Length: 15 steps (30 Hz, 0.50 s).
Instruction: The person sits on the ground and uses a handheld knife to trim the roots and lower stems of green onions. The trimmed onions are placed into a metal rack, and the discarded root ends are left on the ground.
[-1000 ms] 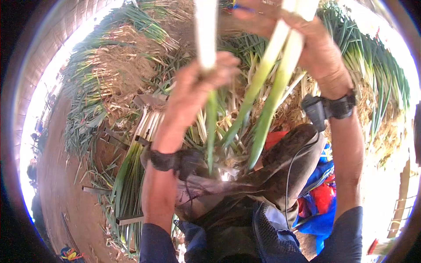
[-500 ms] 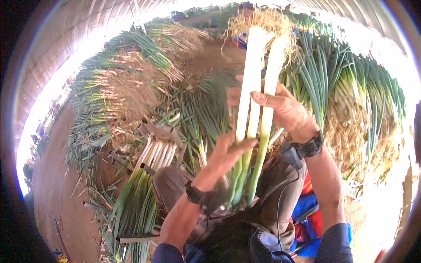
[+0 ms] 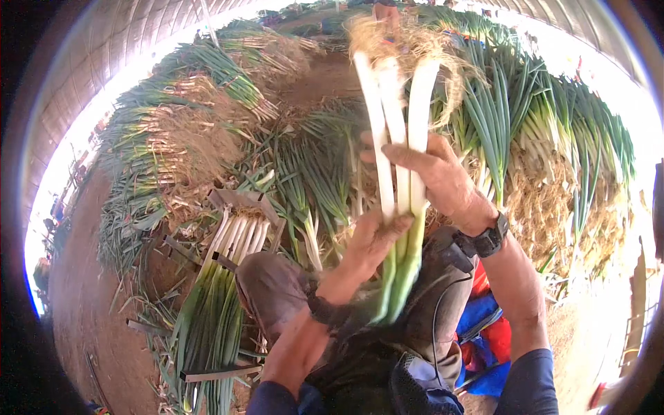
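Bare earth floor (image 3: pixel 90 304) under a corrugated roof, heaps of green onions on every side.

Right hand (image 3: pixel 436 180): fingers wrapped across the white shanks of a small bunch of green onions (image 3: pixel 398 207), thumb toward the person, clamping three stalks side by side. Left hand (image 3: pixel 370 242): lower on the same bunch, fingers curled round it where white turns to pale green; some motion blur here, so the exact finger spread is unclear.

Bunch axis: close to upright in the view, roots (image 3: pixel 408 41) up and away from the body, green leaves pointing down toward the lap. The right hand sits nearer the root end, the left nearer the leaf end; both are touching the stalks, the hands just apart from one another along the bunch.

Outward: dark wristwatch (image 3: pixel 487 242) on the right wrist. Knees in brown trousers (image 3: pixel 277 290) below the bunch. To the person's left, a trimmed bundle of onions (image 3: pixel 221 290) lies flat on the ground, white ends away. Beyond, untrimmed piles (image 3: pixel 553 138) with tangled roots, right and ahead.
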Available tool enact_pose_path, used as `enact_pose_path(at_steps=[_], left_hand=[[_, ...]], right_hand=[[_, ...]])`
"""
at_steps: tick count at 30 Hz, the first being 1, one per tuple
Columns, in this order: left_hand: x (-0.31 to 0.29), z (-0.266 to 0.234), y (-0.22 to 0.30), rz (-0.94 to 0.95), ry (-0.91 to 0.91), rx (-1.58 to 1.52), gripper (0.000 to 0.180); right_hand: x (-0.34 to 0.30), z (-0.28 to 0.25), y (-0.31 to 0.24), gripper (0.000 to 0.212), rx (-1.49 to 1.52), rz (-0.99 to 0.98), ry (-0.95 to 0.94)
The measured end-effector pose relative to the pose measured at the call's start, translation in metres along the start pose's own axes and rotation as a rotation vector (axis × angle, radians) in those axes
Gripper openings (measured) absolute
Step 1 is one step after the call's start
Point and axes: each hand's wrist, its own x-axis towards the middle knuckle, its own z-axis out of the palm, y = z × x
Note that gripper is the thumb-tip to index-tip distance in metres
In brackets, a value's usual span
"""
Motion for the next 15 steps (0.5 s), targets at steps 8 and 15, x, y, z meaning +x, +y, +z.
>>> enact_pose_path(at_steps=[8,15], left_hand=[[-0.015,-0.003,0.008,-0.18,-0.205,-0.029,0.036],[-0.01,0.005,0.009,-0.062,-0.109,-0.066,0.041]], right_hand=[[0.007,0.009,0.0,0.038,-0.207,-0.145,-0.094],[0.021,0.031,-0.036,0.058,0.048,-0.139,-0.222]])
